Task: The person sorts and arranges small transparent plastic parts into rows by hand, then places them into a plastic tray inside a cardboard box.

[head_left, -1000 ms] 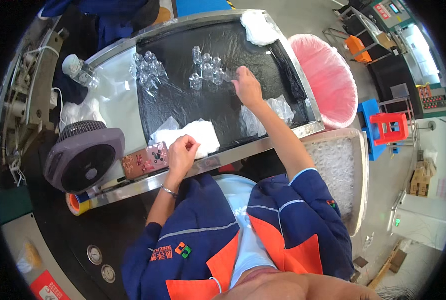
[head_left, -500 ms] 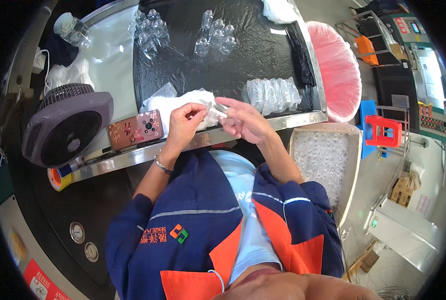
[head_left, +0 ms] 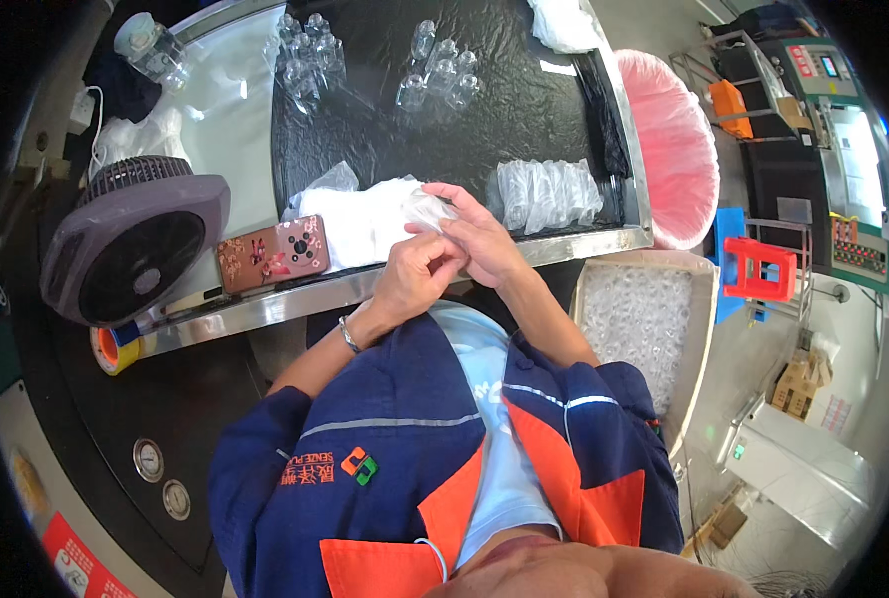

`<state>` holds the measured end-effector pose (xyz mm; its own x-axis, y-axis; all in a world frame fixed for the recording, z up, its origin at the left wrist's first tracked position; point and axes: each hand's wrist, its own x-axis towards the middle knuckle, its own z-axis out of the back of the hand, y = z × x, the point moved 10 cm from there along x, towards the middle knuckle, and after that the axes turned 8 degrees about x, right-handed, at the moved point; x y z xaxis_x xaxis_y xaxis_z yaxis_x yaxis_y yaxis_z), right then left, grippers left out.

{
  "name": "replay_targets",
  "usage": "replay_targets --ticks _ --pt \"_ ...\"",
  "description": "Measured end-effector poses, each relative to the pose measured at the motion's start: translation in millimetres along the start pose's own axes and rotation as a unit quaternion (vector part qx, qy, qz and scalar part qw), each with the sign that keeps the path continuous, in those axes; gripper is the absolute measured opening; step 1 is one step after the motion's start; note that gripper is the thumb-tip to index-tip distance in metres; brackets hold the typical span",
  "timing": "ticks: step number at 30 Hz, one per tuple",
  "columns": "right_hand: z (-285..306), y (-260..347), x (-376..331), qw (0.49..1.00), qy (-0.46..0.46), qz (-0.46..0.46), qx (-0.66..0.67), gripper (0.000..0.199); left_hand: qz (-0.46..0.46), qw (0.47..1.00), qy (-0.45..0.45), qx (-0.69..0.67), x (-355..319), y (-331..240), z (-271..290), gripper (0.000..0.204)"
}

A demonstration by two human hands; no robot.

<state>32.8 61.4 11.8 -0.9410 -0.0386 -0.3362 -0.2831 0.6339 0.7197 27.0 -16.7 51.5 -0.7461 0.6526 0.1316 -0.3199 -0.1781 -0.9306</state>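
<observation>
Counter (head_left: 584,242): polished metal rim, glossy; its black mat (head_left: 484,130) is wrinkled and shiny. Small bottles (head_left: 440,75), upper centre: clear glossy plastic. Row of cups (head_left: 549,191): clear thin plastic. Piece held by both hands (head_left: 427,209): translucent, probably plastic film. Cloth (head_left: 365,224): white, matt, soft. Phone case (head_left: 270,254): glossy, patterned. Fan (head_left: 131,249), left: matt grey plastic. Basket (head_left: 669,149), upper right: pink plastic mesh.
</observation>
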Motion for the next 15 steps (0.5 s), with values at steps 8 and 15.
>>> replay_targets --ticks 8,15 --pt "7.1 66.9 -13.8 0.600 -0.135 0.272 -0.740 0.034 0.040 0.972 -0.085 0.213 5.3 23.1 46.0 0.020" --pt "-26.2 130.8 38.6 0.522 -0.172 0.411 -0.728 0.038 0.132 0.948 -0.039 0.288 3.1 55.3 49.3 0.018"
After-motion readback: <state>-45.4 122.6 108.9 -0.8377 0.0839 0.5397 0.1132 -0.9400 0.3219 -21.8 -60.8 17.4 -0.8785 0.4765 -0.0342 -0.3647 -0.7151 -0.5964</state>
